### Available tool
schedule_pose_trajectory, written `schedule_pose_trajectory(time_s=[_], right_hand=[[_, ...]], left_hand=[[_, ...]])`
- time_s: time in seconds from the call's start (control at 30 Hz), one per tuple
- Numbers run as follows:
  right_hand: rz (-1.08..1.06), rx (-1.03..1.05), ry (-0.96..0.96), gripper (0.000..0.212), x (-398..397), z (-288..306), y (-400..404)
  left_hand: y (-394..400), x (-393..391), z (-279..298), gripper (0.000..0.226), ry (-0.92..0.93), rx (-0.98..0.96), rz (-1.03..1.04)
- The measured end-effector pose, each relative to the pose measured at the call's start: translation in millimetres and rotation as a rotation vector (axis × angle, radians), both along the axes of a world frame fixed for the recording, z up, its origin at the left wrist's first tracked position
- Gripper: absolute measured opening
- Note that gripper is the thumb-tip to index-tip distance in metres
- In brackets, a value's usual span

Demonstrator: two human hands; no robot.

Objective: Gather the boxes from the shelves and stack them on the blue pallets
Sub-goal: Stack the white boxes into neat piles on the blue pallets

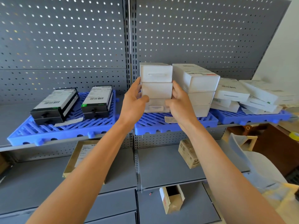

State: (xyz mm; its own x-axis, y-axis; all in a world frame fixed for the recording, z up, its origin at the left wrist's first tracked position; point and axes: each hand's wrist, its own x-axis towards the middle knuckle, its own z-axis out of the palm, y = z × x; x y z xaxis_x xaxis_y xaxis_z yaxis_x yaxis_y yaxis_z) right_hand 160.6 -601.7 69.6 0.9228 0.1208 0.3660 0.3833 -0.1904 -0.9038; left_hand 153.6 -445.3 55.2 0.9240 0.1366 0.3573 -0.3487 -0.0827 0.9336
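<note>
A stack of three white boxes (156, 85) stands on the middle blue pallet (155, 126). My left hand (135, 101) grips its left side and my right hand (178, 101) grips its right side, both thumbs on the front of the lowest box. Right beside it stands a second stack of white boxes (198, 88). More white boxes (252, 96) lie in a loose pile on the right blue pallet (258, 118). Two stacks of black boxes (55, 105) (97, 101) with white labels sit on the left blue pallet (48, 135).
Grey pegboard shelving fills the view. On the shelf below lie a flat brown box (77, 159) and a small cardboard box (187, 153). An open cardboard box (171, 199) sits lower down. A pale chair back (242, 157) and brown furniture stand at the right.
</note>
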Motion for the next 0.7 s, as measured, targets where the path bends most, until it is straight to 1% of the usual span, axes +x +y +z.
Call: schedule_pose_trajectory(time_s=[0.07,0.2,0.33,0.47,0.7], right_hand=[[0.012,0.001,0.003,0.074,-1.1,-1.1,-5.3],[0.048,-0.006,0.032,0.077,-0.9,-12.8,-8.2],[0.067,-0.027,0.054,0.093,8.9,-31.2,-5.2],[0.082,-0.015,0.061,0.091,0.7,-35.0,-8.1],[0.092,-0.074,0.018,0.087,0.4,-35.7,-14.4]], left_hand=[[-6.5,-2.2,-3.4,0.085,-0.002,0.017,0.027],[-14.0,-7.5,-9.8,0.080,-0.048,0.057,0.081],[-17.4,-11.6,-15.9,0.080,-0.046,0.080,0.139],[-24.2,-15.4,-22.3,0.082,-0.052,0.127,0.186],[-30.2,-16.7,-24.6,0.082,-0.057,0.192,0.217]])
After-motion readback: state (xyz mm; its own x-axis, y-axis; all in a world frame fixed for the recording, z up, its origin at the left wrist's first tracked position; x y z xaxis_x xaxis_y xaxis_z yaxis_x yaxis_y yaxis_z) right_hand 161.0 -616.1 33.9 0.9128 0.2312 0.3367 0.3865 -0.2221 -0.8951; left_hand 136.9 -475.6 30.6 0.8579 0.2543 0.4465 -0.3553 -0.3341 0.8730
